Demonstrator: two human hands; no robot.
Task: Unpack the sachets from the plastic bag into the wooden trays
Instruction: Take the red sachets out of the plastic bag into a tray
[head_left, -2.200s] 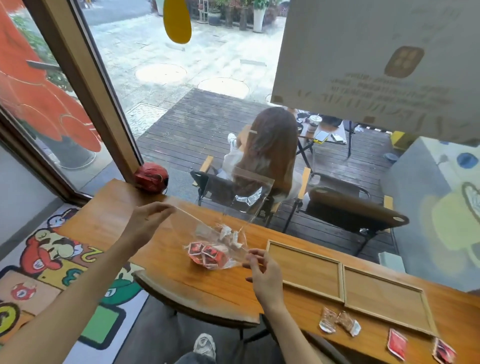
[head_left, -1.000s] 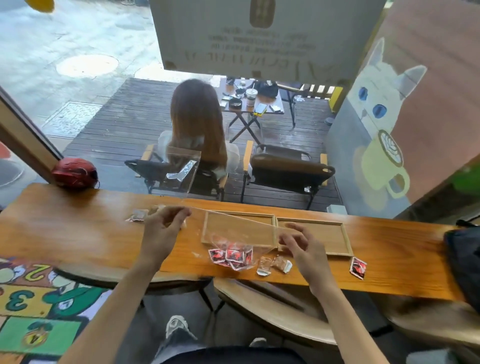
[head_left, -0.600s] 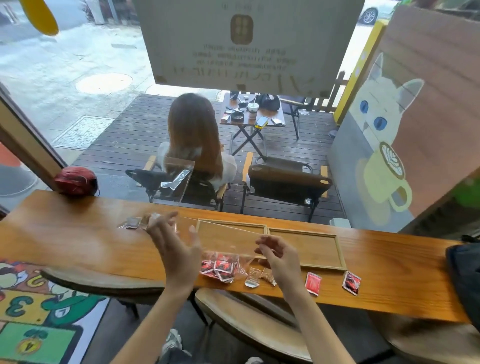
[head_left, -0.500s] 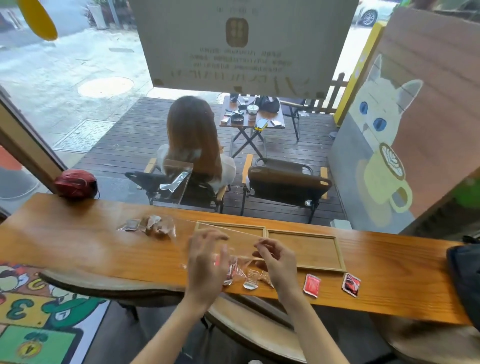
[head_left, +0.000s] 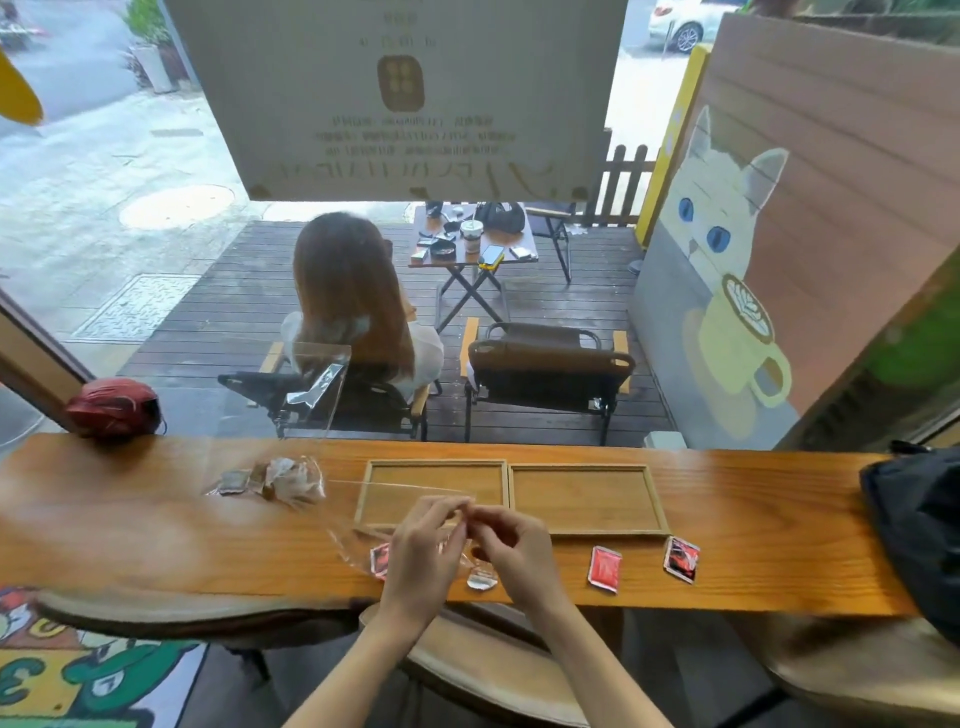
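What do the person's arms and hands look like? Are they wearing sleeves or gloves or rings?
Both arms are bare as far as the picture shows, with no sleeves in view. The left hand and the right hand wear no gloves. No watch, bracelet or ring shows, though the picture is a little blurry, so a thin ring could be missed. The arms are slim and the fingers look slender.
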